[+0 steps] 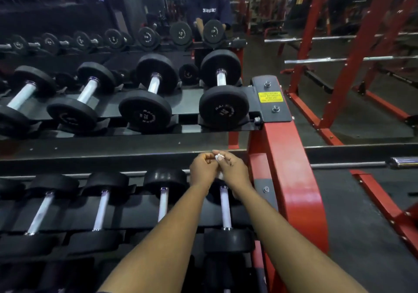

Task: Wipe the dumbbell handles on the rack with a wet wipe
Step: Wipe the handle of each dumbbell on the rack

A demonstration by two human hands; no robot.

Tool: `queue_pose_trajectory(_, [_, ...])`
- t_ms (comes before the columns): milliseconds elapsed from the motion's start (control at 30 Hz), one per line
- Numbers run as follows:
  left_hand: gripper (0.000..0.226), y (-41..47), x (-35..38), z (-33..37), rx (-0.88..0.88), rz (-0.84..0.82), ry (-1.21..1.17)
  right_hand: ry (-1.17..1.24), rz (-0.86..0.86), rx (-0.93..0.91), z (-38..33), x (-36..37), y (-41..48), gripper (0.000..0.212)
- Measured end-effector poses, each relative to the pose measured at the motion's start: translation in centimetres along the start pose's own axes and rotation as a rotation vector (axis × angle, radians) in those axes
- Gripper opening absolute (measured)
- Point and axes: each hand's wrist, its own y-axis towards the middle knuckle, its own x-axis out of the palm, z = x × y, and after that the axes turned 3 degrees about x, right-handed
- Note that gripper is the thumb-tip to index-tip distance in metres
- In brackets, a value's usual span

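Observation:
Both my hands meet above the rack's lower shelf. My right hand (230, 168) pinches a small white wet wipe (219, 157) at its fingertips, and more white shows below at the palm. My left hand (202, 169) has curled fingers touching the same wipe. Directly beneath them lies the rightmost lower dumbbell with a pale handle (225, 209). Other lower handles (163, 203) run off to the left. On the upper shelf sit black dumbbells; the rightmost handle (221, 77) is nearest the end plate.
The rack's red upright (291, 179) with a black end plate and yellow label (270, 97) stands just right of my hands. Red squat racks (352, 66) and a chrome bar (400, 162) fill the right side. A mirror behind the rack reflects a person.

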Motion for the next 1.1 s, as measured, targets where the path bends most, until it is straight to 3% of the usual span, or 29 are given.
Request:
queue_pose_trajectory(167, [0.008, -2.3, 1.2, -4.9, -0.108, -0.107, 0.181, -0.195, 0.081, 0.149, 5.3, -0.5, -1.2, 0.024])
queue_pose_trajectory(367, [0.015, -4.3, 3.5, -11.3, -0.231, -0.227, 0.359, -0.327, 0.087, 0.316, 10.9, -1.4, -2.3, 0.042])
queue_pose_trajectory(600, [0.033, -6.1, 6.4, -15.9, -0.418, -0.244, 0.669, -0.518, 0.205, 0.306, 15.8, -1.3, -2.1, 0.042])
queue_pose_trajectory(733, [0.036, -7.7, 7.3, -17.0, -0.389, -0.159, 0.786, -0.492, 0.249, 0.392, 18.1, -0.9, -2.5, 0.034])
queue_pose_trajectory(933, [0.042, -7.3, 7.1, -19.5, -0.659, 0.129, 0.376, -0.621, 0.212, 0.428, 19.0, -0.7, -1.5, 0.022])
queue_pose_trajectory(1100, [0.037, -6.3, 7.1, -19.2, -0.765, 0.178, 0.266, -0.704, 0.149, 0.46, 19.5, -1.1, -1.2, 0.022])
